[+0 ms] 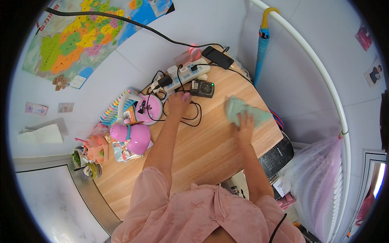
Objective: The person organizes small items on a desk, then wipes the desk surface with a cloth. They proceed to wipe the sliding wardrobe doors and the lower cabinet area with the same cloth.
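Green cloth [233, 108] under right hand [245, 128], fingers parted; left hand [177, 104], grip unclear; lettered map [77, 42] beyond

Bright, even indoor light, soft shadows, e.g. behind creased white paper sheet [40, 135] on pale smooth wall [137, 56]. Blown-out glare, narrow bright opening [380, 180] far R. Pale-green soft cloth [233, 108] + bare R hand [245, 127] blurred. Fisheye: round white pole [343, 117] bowed, corners blk.

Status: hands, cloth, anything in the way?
Right hand on pale green cloth, rumpled on wooden desktop. Left hand beside looped black cable; power strip just beyond.
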A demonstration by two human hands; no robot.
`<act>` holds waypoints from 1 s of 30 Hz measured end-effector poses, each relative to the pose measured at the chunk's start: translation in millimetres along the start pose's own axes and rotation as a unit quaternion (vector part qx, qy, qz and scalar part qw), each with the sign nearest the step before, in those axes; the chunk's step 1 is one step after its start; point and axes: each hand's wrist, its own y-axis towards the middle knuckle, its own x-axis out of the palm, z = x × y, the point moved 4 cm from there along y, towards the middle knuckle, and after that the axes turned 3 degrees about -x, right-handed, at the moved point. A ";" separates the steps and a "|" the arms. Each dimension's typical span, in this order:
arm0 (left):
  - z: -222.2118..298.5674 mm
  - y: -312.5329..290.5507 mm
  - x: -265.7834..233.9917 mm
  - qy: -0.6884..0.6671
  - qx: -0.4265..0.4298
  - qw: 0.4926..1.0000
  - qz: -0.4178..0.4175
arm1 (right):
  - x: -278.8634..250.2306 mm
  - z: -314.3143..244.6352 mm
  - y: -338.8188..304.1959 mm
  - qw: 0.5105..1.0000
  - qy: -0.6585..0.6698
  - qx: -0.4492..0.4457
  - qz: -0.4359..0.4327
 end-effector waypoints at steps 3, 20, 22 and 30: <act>-12.4 -6.2 10.8 0.017 0.013 1.000 -0.022 | 10.7 -46.4 -34.4 0.941 0.064 -0.287 -0.171; -5.0 -11.1 1.6 0.003 0.050 0.998 0.036 | 35.9 -6.4 140.6 0.997 0.068 0.041 -0.017; -5.0 -11.1 1.7 -0.001 0.081 0.995 0.051 | 54.6 -18.5 161.4 0.999 0.029 0.009 -0.043; -23.1 -30.8 -6.5 -0.256 -0.038 0.957 0.133 | 86.2 -42.8 172.5 0.953 -0.158 -0.043 -0.254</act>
